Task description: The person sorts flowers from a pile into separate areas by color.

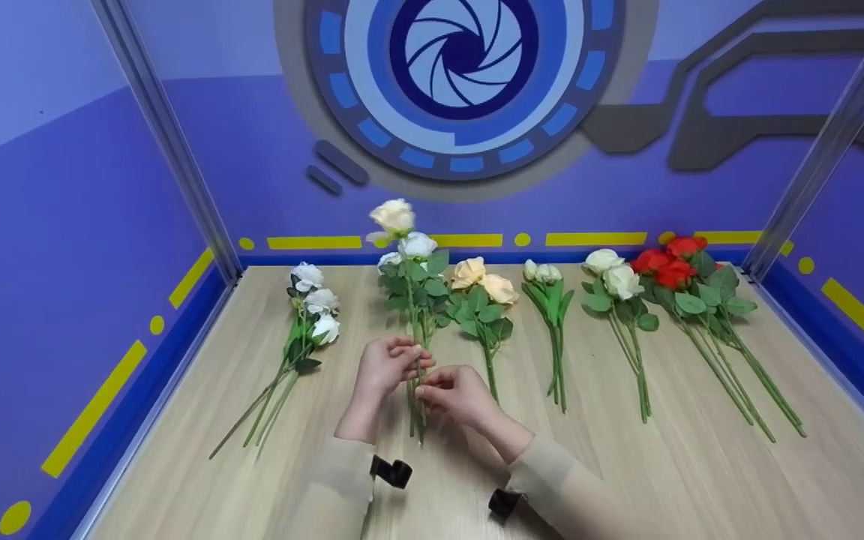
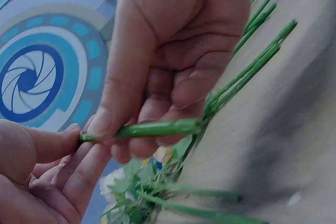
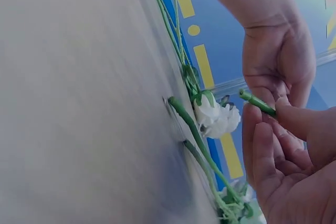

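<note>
A cream rose (image 1: 393, 216) stands raised above the white roses (image 1: 418, 245) on the table. My left hand (image 1: 387, 366) pinches its green stem between thumb and fingers. Lower on that stem, near its cut end, my right hand (image 1: 466, 396) pinches it too. In the left wrist view the stem (image 2: 163, 128) juts out past the right thumb, with the left hand (image 2: 37, 166) at the lower left. The right wrist view shows the cut stem end (image 3: 258, 103) beside the right thumb. Leafy stems of the white roses lie beneath the hands.
White flowers (image 1: 322, 301) lie at the left. Rightward lie peach roses (image 1: 499, 288), white tulips (image 1: 547, 273), cream-white roses (image 1: 622, 280) and red roses (image 1: 675, 273). They rest on a wooden table (image 1: 702, 487) between printed side and back walls.
</note>
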A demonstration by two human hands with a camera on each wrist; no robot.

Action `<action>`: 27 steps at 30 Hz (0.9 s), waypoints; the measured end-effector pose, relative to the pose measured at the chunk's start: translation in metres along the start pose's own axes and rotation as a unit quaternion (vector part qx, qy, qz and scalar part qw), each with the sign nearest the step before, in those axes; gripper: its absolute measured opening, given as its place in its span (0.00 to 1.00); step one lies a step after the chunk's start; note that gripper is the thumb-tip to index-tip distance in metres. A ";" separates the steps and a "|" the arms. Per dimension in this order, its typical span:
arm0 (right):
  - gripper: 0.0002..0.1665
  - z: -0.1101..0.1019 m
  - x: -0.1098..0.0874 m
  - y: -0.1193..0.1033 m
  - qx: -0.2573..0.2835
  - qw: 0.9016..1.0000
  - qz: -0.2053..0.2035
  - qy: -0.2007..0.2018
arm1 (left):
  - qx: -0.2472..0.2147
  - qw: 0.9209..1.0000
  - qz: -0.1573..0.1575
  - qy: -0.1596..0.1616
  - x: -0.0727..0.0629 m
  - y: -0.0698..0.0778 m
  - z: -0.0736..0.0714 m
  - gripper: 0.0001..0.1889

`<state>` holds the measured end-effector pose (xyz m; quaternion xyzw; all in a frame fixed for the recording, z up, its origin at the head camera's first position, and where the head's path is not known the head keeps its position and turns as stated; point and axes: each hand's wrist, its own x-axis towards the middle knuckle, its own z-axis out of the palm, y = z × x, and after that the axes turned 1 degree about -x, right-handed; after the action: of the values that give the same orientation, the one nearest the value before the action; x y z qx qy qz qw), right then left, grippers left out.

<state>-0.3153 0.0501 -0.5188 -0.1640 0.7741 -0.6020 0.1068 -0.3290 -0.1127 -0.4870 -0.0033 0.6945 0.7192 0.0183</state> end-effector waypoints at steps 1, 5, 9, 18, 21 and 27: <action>0.09 -0.002 -0.001 -0.001 -0.006 1.000 -0.006 -0.002 | 0.005 1.000 0.003 -0.006 -0.001 0.000 0.002 0.12; 0.07 -0.014 -0.003 -0.005 -0.034 0.999 -0.023 -0.008 | 0.065 0.998 0.014 -0.007 -0.002 0.001 0.004 0.14; 0.04 -0.032 -0.003 -0.009 -0.064 0.998 -0.005 0.012 | 0.138 0.990 0.017 0.038 0.002 0.002 -0.009 0.15; 0.05 -0.071 0.001 -0.005 -0.102 0.989 0.094 0.059 | 0.328 0.917 0.025 0.227 0.005 -0.008 -0.070 0.15; 0.09 -0.079 0.003 -0.001 -0.109 0.986 0.105 0.068 | 0.371 0.888 -0.017 0.272 0.004 -0.012 -0.092 0.21; 0.16 -0.088 0.006 0.009 -0.121 0.981 0.130 0.084 | 0.419 0.858 -0.123 0.269 -0.002 -0.022 -0.120 0.27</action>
<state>-0.3534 0.1289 -0.5054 -0.0227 0.8622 -0.4966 0.0980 -0.3285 -0.2322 -0.5132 -0.2742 0.9021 0.3232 -0.0807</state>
